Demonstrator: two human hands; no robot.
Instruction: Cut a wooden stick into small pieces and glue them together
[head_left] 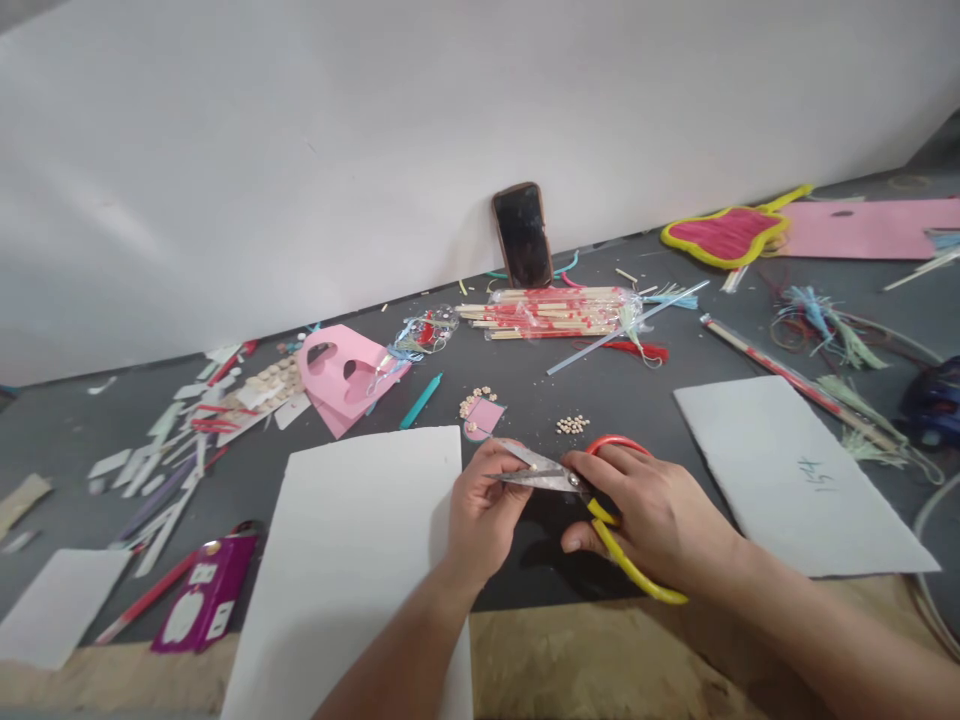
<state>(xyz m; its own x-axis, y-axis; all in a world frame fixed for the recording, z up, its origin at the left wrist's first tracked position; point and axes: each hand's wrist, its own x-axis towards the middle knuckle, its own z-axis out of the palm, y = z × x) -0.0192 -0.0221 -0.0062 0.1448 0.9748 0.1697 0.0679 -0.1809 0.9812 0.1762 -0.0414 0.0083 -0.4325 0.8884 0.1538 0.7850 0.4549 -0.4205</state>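
My right hand [660, 510] is wrapped around scissors [546, 474] with one red and one yellow handle loop. Their blades are spread apart and point left. At the tips of my left hand [487, 505], closed in a pinch, a small pale bead [534, 467] shows between the blades. Just beyond the blades lies a pink paper piece [484, 418] with several small pale beads beside it. A little heap of similar beads [572, 425] sits in front of my right hand.
White boards [352, 560] [795, 480] lie on both sides. A phone [523, 235] leans on the wall behind packed sticks [555, 312]. A pink cut-out sheet [349, 375], a teal tube [421, 400] and a purple packet [206, 595] are left. Tassels [829, 325] lie right.
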